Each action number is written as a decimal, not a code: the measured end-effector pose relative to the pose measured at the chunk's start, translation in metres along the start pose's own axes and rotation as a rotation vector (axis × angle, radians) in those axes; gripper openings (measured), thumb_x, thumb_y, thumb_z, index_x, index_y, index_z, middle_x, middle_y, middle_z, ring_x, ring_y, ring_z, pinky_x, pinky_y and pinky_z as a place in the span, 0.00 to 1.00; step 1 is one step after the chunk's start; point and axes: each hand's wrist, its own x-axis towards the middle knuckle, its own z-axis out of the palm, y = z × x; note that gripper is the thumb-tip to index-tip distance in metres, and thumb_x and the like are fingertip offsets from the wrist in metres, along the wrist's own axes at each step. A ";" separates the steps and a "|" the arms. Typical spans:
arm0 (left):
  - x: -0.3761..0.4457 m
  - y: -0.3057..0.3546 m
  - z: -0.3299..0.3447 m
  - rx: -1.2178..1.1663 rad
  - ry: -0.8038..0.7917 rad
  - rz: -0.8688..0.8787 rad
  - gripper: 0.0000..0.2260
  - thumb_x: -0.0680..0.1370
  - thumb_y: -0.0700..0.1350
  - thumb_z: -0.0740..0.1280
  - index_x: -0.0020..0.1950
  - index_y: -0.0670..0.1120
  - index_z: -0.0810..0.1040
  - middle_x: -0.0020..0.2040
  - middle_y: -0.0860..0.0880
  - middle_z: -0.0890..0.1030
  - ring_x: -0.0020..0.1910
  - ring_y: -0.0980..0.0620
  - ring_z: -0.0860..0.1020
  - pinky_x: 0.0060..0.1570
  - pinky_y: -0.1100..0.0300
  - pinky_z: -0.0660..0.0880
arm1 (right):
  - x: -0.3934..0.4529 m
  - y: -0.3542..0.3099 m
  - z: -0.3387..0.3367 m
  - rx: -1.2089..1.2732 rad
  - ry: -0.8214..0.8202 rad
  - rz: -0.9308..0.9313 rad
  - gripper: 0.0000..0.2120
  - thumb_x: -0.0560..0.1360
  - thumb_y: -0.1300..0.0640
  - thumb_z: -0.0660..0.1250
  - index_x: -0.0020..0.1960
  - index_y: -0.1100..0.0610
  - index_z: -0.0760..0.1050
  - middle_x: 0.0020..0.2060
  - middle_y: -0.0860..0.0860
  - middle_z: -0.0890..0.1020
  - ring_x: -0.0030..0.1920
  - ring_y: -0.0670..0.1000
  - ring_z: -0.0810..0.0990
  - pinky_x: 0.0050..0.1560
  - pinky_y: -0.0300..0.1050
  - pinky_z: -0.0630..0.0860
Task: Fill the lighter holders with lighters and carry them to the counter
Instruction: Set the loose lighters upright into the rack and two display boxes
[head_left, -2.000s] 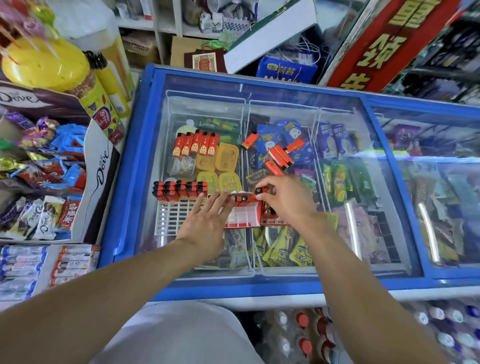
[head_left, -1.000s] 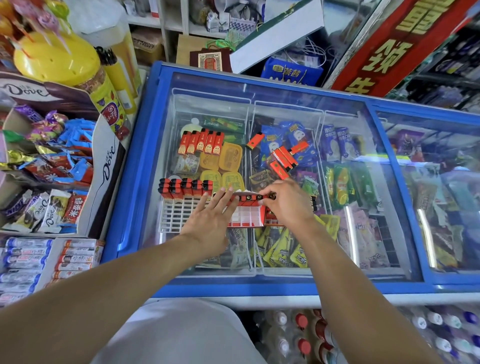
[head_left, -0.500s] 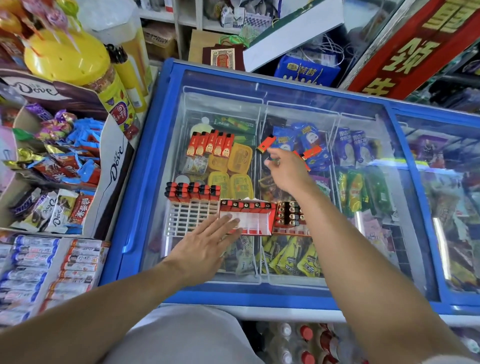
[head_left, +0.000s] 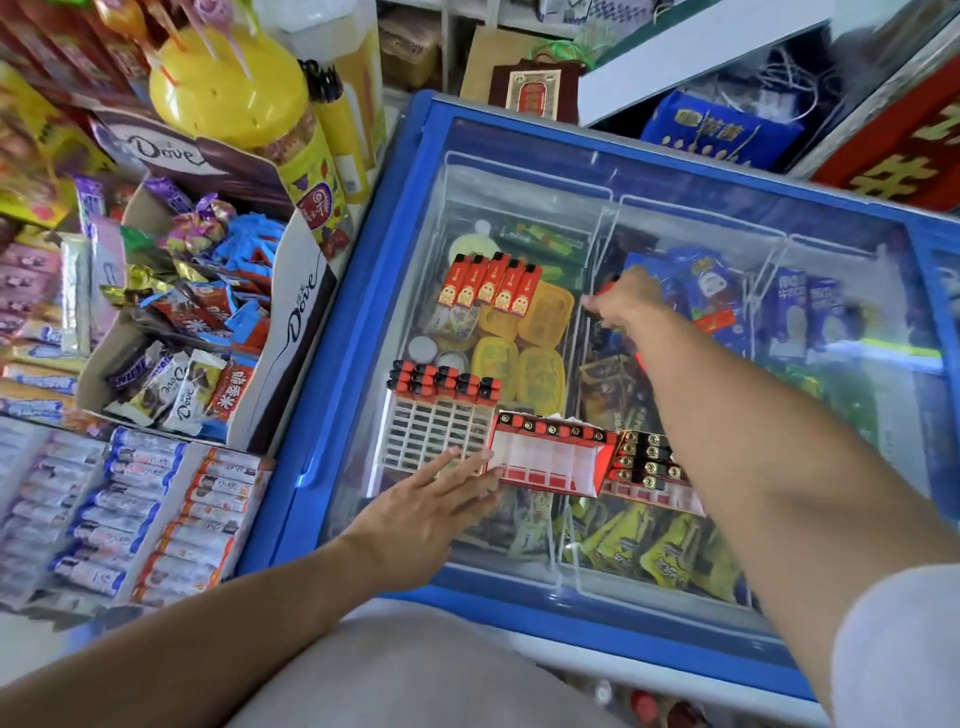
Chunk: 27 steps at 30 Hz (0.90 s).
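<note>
Three lighter holders stand side by side on the freezer's glass lid (head_left: 675, 218). The white grid holder (head_left: 434, 439) has one row of red lighters (head_left: 444, 384) at its far edge. The red-and-white holder (head_left: 545, 462) also carries one far row. A third holder (head_left: 649, 465) shows several black-and-gold lighter tops. My left hand (head_left: 436, 512) lies flat, fingers spread, fingertips at the near edges of the white and red holders. My right hand (head_left: 626, 301) reaches far over the lid, fingers curled on a loose red lighter (head_left: 609, 285), only its tip showing. Another loose lighter (head_left: 719, 319) lies beside it.
Five red lighters (head_left: 488, 283) lie flat in a row on the lid's far left. A Dove chocolate display box (head_left: 291, 332), a yellow lollipop jar (head_left: 234, 88) and trays of candy rolls (head_left: 130, 514) crowd the counter on the left. The freezer's blue frame (head_left: 332, 332) borders them.
My right hand left the red-and-white holder and reached away to the loose lighters farther back. My left hand slid back to the holders' near edge.
</note>
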 end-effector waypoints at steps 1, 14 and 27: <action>0.000 0.000 0.001 0.000 -0.004 0.010 0.35 0.83 0.52 0.55 0.82 0.45 0.38 0.81 0.42 0.33 0.77 0.42 0.26 0.77 0.39 0.37 | -0.001 0.002 -0.001 0.050 -0.021 -0.012 0.35 0.72 0.48 0.78 0.70 0.61 0.67 0.62 0.64 0.79 0.31 0.49 0.84 0.42 0.51 0.81; 0.000 0.006 -0.004 -0.027 -0.065 -0.012 0.34 0.82 0.54 0.58 0.83 0.47 0.45 0.78 0.45 0.30 0.73 0.43 0.21 0.72 0.42 0.25 | -0.223 0.050 -0.025 0.289 -0.210 -0.526 0.09 0.77 0.49 0.72 0.52 0.42 0.73 0.49 0.42 0.85 0.46 0.41 0.83 0.51 0.45 0.76; -0.017 0.010 -0.002 -0.288 -0.069 -0.159 0.38 0.80 0.47 0.61 0.83 0.49 0.41 0.79 0.44 0.28 0.78 0.46 0.30 0.79 0.48 0.35 | -0.250 0.063 0.055 -0.166 0.252 -0.604 0.13 0.77 0.46 0.71 0.60 0.46 0.81 0.55 0.43 0.84 0.42 0.40 0.78 0.38 0.31 0.70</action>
